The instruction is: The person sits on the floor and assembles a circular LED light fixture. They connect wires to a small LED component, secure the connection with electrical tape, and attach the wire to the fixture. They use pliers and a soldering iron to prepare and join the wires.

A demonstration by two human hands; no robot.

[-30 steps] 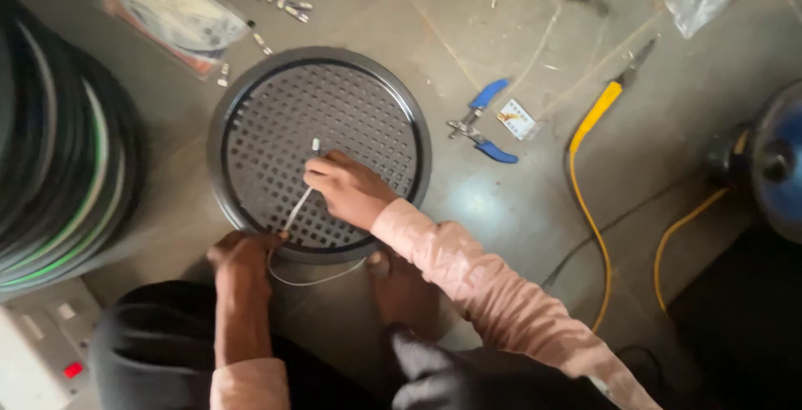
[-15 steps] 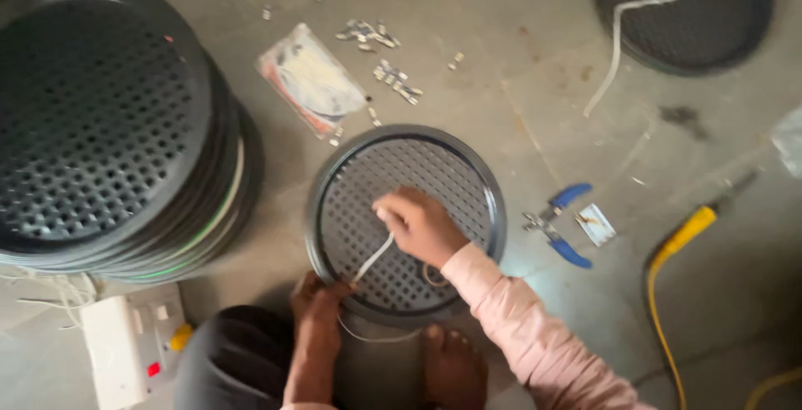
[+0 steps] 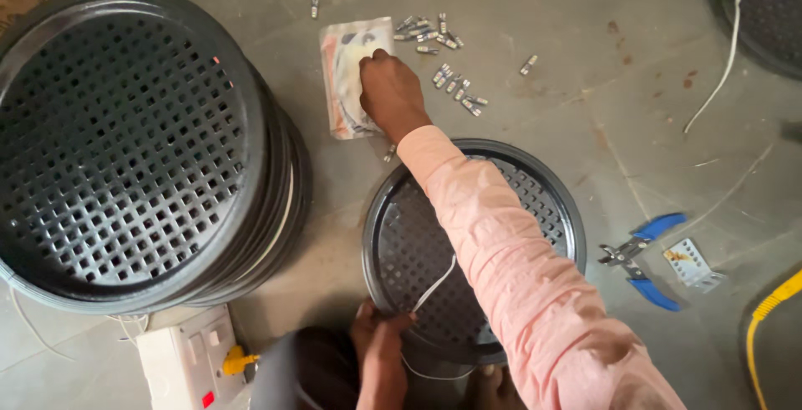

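- Our right hand [image 3: 391,91] reaches out over the floor, fingers curled down onto a small clear plastic packet [image 3: 349,76] w/ orange-white contents; it presses or pinches the packet's upper right corner, but we can't tell if it's really gripped.
- Our left hand [image 3: 380,335] is closed on a thin white wire [image 3: 434,283] at the near rim of the round black perforated grille [image 3: 418,243], which lies flat on the grey concrete floor [image 3: 568,67] just in front of us.
- The wire runs from that hand up across the grille's mesh; a loop of it shows below the rim.
- Small silver metal connectors [image 3: 451,80] lie scattered just right of the packet, approx. within reach of the right hand.
- Tall stack of same black grilles [image 3: 125,142] stands to the left, a white power strip [image 3: 184,368] near its foot.
- Blue-handled pliers [image 3: 639,259] lie right of the grille, untouched.
- Progress, as we judge: wire is laid on the grille but no connector is fitted yet; fetching a part and fixing the wire seem left.
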